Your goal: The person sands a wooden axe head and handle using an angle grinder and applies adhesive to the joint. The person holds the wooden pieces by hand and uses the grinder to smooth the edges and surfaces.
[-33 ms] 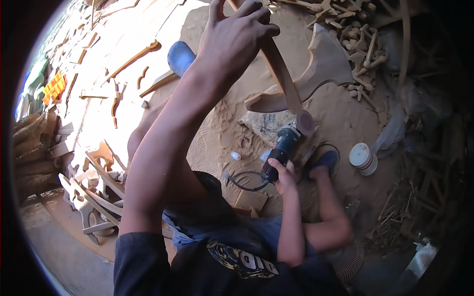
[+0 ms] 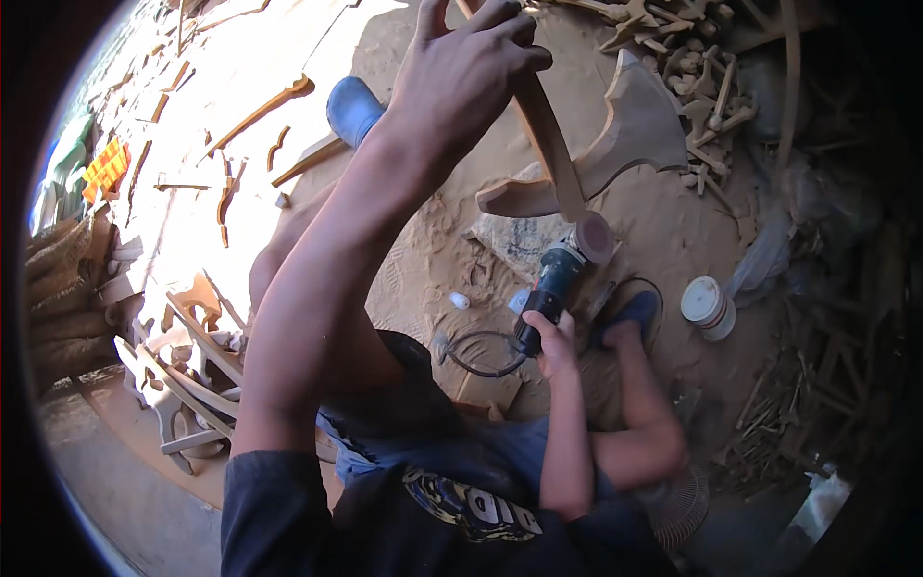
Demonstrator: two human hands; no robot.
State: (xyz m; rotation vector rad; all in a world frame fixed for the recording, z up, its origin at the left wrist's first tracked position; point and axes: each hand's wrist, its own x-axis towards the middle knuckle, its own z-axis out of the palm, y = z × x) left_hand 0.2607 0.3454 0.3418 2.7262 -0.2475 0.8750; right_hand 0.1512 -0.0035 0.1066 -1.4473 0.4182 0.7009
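My left hand [image 2: 473, 67], raised at the top of the view, is closed round the upper part of a long curved wooden piece [image 2: 546, 139]. Its lower end comes down to the sanding disc [image 2: 594, 238] of an angle grinder [image 2: 548, 290]; the two look in contact or nearly so. My right hand [image 2: 556, 344] wraps the grinder's black rear body, from which a cord loops left. Behind the long piece lies a broad, scalloped wooden part [image 2: 639, 130], and a short curved arm [image 2: 519, 199] crosses it; I cannot tell whether these are joined to it.
Cut wooden parts heap up at the upper right [image 2: 707, 96] and lower left [image 2: 197, 385]. A pale stone-like block [image 2: 519, 242] sits under the work. To the right stands a white-lidded tub [image 2: 704, 303]. Loose wooden strips [image 2: 260, 111] are scattered over the dusty ground at left.
My left hand and the long wooden piece have shifted very slightly to the right. My right hand and the grinder stay almost in place.
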